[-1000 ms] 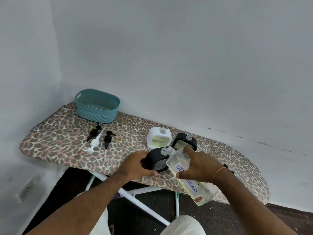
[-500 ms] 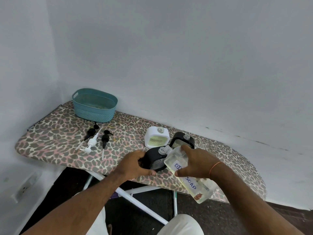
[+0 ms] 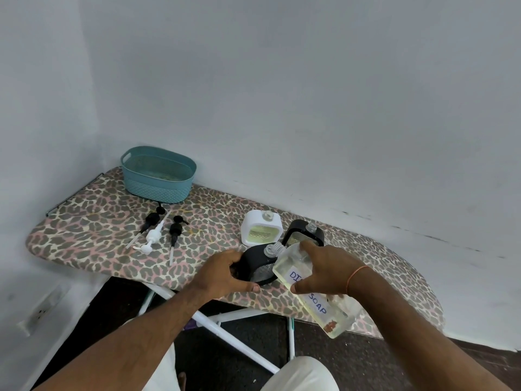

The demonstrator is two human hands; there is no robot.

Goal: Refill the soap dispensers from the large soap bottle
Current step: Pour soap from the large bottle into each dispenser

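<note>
The ironing board (image 3: pixel 93 221) with its leopard-print cover serves as the worktop and stands against the grey wall (image 3: pixel 282 94), on white legs (image 3: pixel 225 334). Taking the near black dispenser (image 3: pixel 255 263) at the board's front edge as the landmark, everything else can be placed from it.

Far to its left and back, by the wall, sits the teal basket (image 3: pixel 158 176). The large soap bottle (image 3: pixel 307 289), clear, with yellowish liquid inside and a handwritten label ending in "SOAP", lies tilted just right of the landmark, its threaded mouth touching or just over the dispenser's clear open neck; whether liquid is running out cannot be told. The right hand (image 3: pixel 324 266) has its grip wrapped round the bottle's upper body, thumb on the near side, an orange thread (image 3: pixel 356 276) on the wrist. The left hand (image 3: pixel 225 275) grasps the near black dispenser from its left side, fingers curled over the top edge and thumb along the front.

Just behind the landmark stands the white dispenser (image 3: pixel 260 231), open-necked, with yellowish liquid showing in its window. To the landmark's back right, touching the bottle's shoulder in this view, is the second black dispenser (image 3: pixel 306 231), also without a pump.

Well to the left lie three pumps side by side: a black pump (image 3: pixel 150 220), the white pump (image 3: pixel 152 237) and another black pump (image 3: pixel 174 231).
</note>
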